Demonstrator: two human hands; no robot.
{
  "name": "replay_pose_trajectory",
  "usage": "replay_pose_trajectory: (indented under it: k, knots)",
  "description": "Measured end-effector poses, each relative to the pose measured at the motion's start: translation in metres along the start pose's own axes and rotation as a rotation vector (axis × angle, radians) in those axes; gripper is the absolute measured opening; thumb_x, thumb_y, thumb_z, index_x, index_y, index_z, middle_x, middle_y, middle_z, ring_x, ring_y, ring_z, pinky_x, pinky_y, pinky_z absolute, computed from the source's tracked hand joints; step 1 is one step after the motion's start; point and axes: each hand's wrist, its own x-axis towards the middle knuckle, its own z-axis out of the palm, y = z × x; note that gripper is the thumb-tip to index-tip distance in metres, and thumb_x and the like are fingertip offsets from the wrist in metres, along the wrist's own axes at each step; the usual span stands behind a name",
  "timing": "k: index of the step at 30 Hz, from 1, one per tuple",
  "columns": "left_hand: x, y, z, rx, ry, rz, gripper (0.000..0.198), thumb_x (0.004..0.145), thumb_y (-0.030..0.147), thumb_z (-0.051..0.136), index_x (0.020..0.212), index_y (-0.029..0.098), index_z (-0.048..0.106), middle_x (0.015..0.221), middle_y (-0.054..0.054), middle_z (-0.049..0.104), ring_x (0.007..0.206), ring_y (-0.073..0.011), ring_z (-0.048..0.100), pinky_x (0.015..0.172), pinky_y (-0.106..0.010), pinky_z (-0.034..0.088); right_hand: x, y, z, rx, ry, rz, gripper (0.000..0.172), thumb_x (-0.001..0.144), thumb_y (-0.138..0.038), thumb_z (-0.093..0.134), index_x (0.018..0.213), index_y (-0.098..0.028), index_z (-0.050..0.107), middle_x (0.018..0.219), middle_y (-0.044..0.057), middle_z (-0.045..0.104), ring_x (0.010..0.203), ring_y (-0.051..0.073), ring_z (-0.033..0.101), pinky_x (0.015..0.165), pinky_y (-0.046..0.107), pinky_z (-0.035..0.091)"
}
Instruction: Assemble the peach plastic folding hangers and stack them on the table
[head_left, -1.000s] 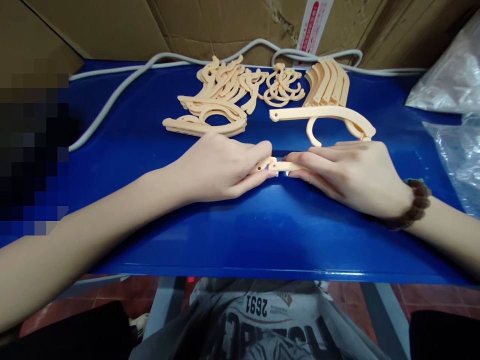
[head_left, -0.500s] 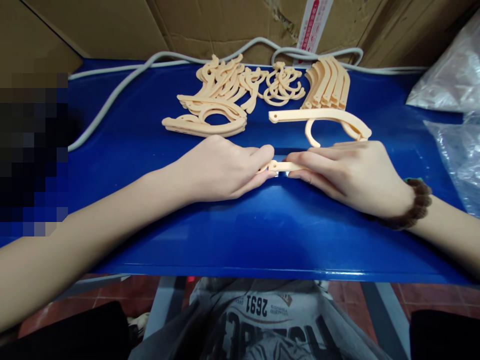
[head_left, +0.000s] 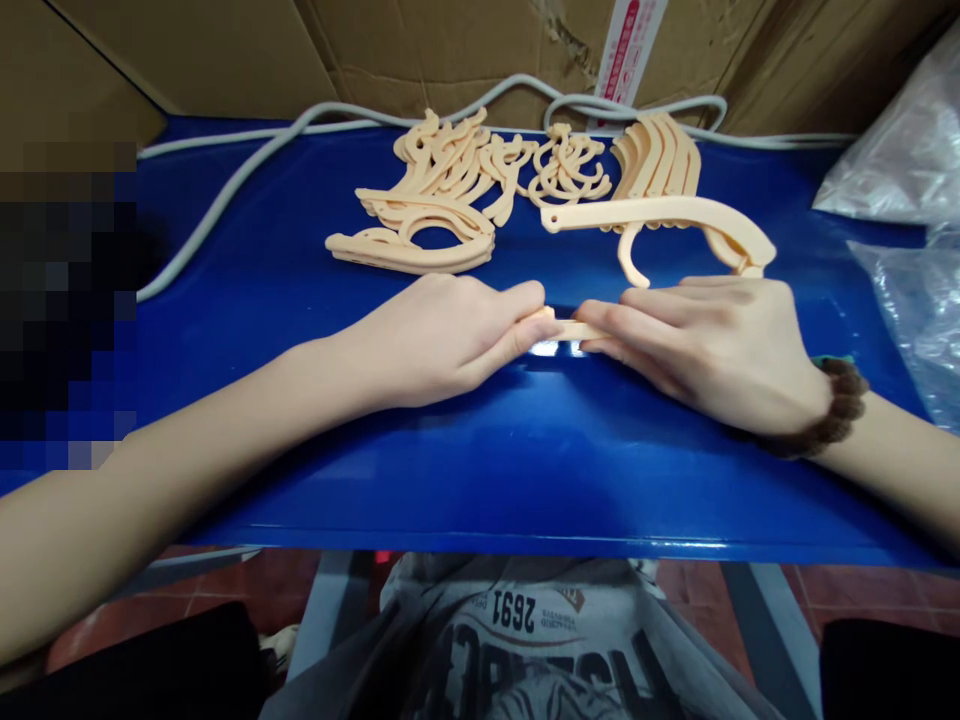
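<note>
A beige plastic folding hanger [head_left: 660, 210] is between my hands at the middle of the blue table [head_left: 465, 470]. My right hand [head_left: 712, 350] is closed around its lower part, with the upper arm and the curved hook standing out beyond the fingers. My left hand [head_left: 450, 335] pinches the free end of the lower arm between thumb and fingers, hiding most of that end. Beyond my left hand lie several folded hangers [head_left: 420, 260], stacked together.
Loose beige arm pieces [head_left: 442, 155], hooks [head_left: 566, 170] and a row of curved arms [head_left: 660, 160] lie at the back. Behind them run a white cable [head_left: 240, 180] and a cardboard box [head_left: 450, 60]. Clear plastic bags [head_left: 892, 150] sit at the right.
The hanger's upper arm has shifted up and to the right with my right hand. My left fingers now cover the lower arm's end, whose hole showed before.
</note>
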Motion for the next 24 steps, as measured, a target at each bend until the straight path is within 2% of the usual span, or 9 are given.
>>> replay_pose_trajectory:
  k: [3, 12, 17, 21, 24]
  knots:
    - [0.0014, -0.0033, -0.0066, -0.112, -0.008, 0.003, 0.046, 0.115, 0.043, 0.024, 0.087, 0.022, 0.053, 0.069, 0.0, 0.059, 0.057, -0.017, 0.056, 0.06, -0.03, 0.039, 0.0007, 0.0011, -0.0011, -0.024, 0.016, -0.003, 0.042, 0.116, -0.043, 0.044, 0.118, -0.024, 0.08, 0.074, -0.001, 0.074, 0.062, 0.015, 0.06, 0.06, 0.032, 0.036]
    - [-0.0001, 0.0012, -0.0011, -0.11, 0.008, -0.032, 0.043, 0.114, 0.047, 0.026, 0.091, 0.023, 0.053, 0.064, 0.002, 0.055, 0.056, -0.0174, 0.056, 0.058, -0.03, 0.033, -0.0023, 0.0033, 0.0015, 0.107, -0.098, 0.103, 0.05, 0.117, -0.05, 0.033, 0.128, -0.026, 0.076, 0.093, 0.002, 0.082, 0.074, 0.018, 0.069, 0.065, 0.035, 0.039]
    - [-0.0012, 0.0023, 0.0016, -0.104, 0.035, -0.016, 0.044, 0.115, 0.049, 0.026, 0.092, 0.023, 0.054, 0.063, 0.002, 0.054, 0.053, -0.0168, 0.054, 0.056, -0.03, 0.032, -0.0013, 0.0015, -0.0004, 0.12, -0.135, 0.106, 0.049, 0.117, -0.049, 0.033, 0.127, -0.028, 0.076, 0.09, 0.002, 0.081, 0.075, 0.019, 0.069, 0.066, 0.036, 0.037]
    - [-0.0011, 0.0016, 0.0021, -0.064, 0.048, 0.014, 0.037, 0.113, 0.05, 0.038, 0.092, 0.023, 0.054, 0.062, 0.003, 0.054, 0.051, -0.0164, 0.051, 0.055, -0.03, 0.03, -0.0012, 0.0009, -0.001, 0.12, -0.149, 0.113, 0.051, 0.117, -0.049, 0.031, 0.128, -0.028, 0.076, 0.094, 0.001, 0.081, 0.076, 0.019, 0.069, 0.067, 0.036, 0.038]
    - [-0.0002, 0.0006, -0.0002, -0.039, 0.014, 0.025, 0.031, 0.111, 0.047, 0.046, 0.092, 0.023, 0.054, 0.063, 0.003, 0.054, 0.051, -0.0162, 0.05, 0.054, -0.029, 0.028, -0.0019, 0.0009, -0.0003, 0.113, -0.131, 0.095, 0.049, 0.117, -0.048, 0.032, 0.128, -0.028, 0.075, 0.092, 0.001, 0.081, 0.076, 0.019, 0.07, 0.067, 0.035, 0.038]
